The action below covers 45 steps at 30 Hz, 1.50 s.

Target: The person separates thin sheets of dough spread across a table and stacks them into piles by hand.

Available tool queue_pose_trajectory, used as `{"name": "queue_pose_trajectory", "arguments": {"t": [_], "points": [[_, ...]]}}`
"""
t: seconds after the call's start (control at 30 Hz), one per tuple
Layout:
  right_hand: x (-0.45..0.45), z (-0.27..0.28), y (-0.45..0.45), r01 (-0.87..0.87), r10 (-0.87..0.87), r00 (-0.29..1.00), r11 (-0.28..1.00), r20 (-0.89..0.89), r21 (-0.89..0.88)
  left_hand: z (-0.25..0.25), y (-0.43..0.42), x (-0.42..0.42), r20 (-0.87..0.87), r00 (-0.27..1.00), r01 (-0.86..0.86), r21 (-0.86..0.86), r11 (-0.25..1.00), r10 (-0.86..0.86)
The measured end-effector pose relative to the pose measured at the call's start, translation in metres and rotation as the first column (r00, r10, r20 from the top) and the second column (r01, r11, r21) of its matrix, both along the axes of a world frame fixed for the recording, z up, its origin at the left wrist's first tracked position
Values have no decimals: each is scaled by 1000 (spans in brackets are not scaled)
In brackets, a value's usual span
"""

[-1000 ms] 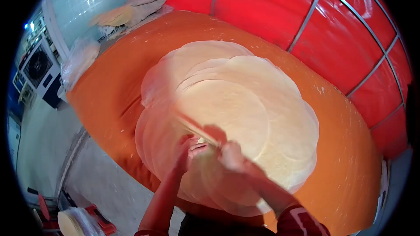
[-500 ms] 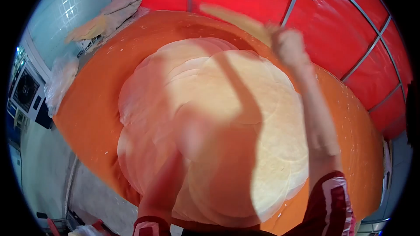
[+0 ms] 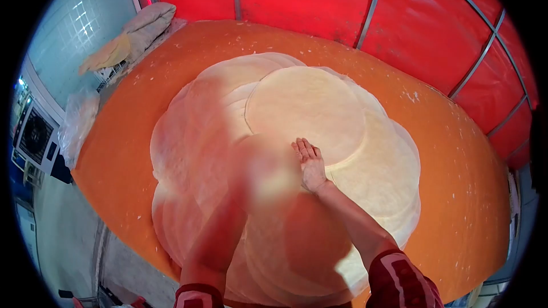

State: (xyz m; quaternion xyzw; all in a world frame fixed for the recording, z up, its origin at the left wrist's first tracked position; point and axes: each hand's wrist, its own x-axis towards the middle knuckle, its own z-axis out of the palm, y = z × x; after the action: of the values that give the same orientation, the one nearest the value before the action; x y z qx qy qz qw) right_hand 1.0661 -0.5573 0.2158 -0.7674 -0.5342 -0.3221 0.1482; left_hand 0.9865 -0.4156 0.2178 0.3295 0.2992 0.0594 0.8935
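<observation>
Many thin, round, pale dough sheets lie overlapping in a wide pile. One whole round sheet rests on top at the upper middle. My right hand is at the lower edge of this sheet, with its fingers stretched out and nothing seen in them. Left of it, my left hand is over the pile, but a blurred patch in the view hides its fingers. Whether it touches or holds a sheet cannot be made out.
An orange cloth-like surface lies beneath the pile, flecked with pale bits. Behind stands a red sheeted wall with metal bars. Folded beige cloth and a clear plastic bag are at the left edge.
My right hand has come down from the upper right, where it held a tan sheet in the air, to the middle of the pile. A round sheet now lies flat there.
</observation>
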Motion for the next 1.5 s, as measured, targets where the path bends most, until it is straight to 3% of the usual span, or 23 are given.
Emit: {"name": "queue_pose_trajectory", "arguments": {"t": [0.13, 0.2, 0.3, 0.37, 0.4, 0.43, 0.5, 0.53, 0.57, 0.63, 0.67, 0.7, 0.77, 0.8, 0.87, 0.93, 1.03, 1.17, 1.23, 1.3, 1.37, 1.47, 1.5], "points": [[0, 11, 2, 43, -43, 999, 999, -4, 27, 10, 1, 4, 188, 979, 73, 34, 997, -78], [19, 6, 6, 20, -56, 962, 990, -266, -137, -3, 4, 6, 372, 919, 131, 18, 991, -128], [87, 55, -4, -23, 14, 754, 1000, -657, -5, -19, -5, -6, 350, 936, -37, -17, 999, 41], [155, 113, -19, 85, 140, 531, 973, -836, 217, 8, -38, -25, 284, 957, 99, -114, 989, -63], [165, 167, -39, 226, -284, 944, 927, -168, -298, -3, -54, -30, 280, 957, 118, -119, 986, -81], [173, 201, -56, 306, -321, 942, 942, -95, -139, -19, -70, -35, 261, 905, 262, 283, 923, -337], [160, 250, -87, 174, -192, 975, 973, 111, 154, -22, -106, -27, 162, 807, 360, 628, 690, -568], [148, 263, -102, 192, -209, 971, 971, 118, 145, -14, -127, -22, 164, 895, 383, 199, 902, -416], [129, 270, -119, 141, -168, 951, 983, 259, 121, -8, -142, -18, 75, 957, 289, -268, 919, -279], [89, 262, -153, 179, -157, 924, 983, 349, -31, -13, -157, -10, 138, 933, 354, -208, 912, -331], [86, 239, -161, -48, 17, 905, 997, 425, 64, -14, -162, -6, 189, 909, 398, -133, 908, -371], [65, 208, -179, 317, -293, 934, 944, 202, -96, -8, -165, -2, 191, 904, 409, -128, 903, -383], [52, 135, -200, 279, -270, 960, 933, 70, -225, 6, -167, 5, 36, 950, 309, -274, 911, -311], [47, 100, -210, 354, -290, 927, 886, 237, -299, 3, -168, 8, -7, 947, 311, -243, 919, -322], [38, 35, -228, 289, -361, 931, 821, -54, -492, 3, -171, 9, -31, 926, 369, -143, 918, -377], [16, 15, -220, 291, -313, 938, 944, -147, -156, 12, -172, 8, -59, 902, 429, -4, 903, -428], [-14, 13, -200, 344, -402, 896, 897, -187, -278, -5, -173, 15, 238, 851, 496, -66, 866, -469], [-27, 6, -192, 372, -399, 914, 899, -79, -233, 9, -180, 12, 281, 884, 406, -68, 911, -373], [-33, 16, -196, 295, -314, 935, 947, -167, -127, 18, -182, 7, 198, 855, 433, 240, 869, -480], [-22, 28, -196, 243, -248, 967, 967, -63, -82, 9, -177, 0, 228, 850, 418, 257, 871, -475], [2, 45, -197, 210, -400, 739, 902, -543, -378, 18, -166, -19, 47, 910, 241, 749, 617, -413], [23, 107, -195, 186, -313, 906, 899, -286, -396, 33, -138, -87, -138, 971, 145, 989, -24, 196], [11, 137, -194, 222, -316, 923, 902, -217, -369, -15, -106, -115, 21, 987, -24, 1000, 20, 158]]}}
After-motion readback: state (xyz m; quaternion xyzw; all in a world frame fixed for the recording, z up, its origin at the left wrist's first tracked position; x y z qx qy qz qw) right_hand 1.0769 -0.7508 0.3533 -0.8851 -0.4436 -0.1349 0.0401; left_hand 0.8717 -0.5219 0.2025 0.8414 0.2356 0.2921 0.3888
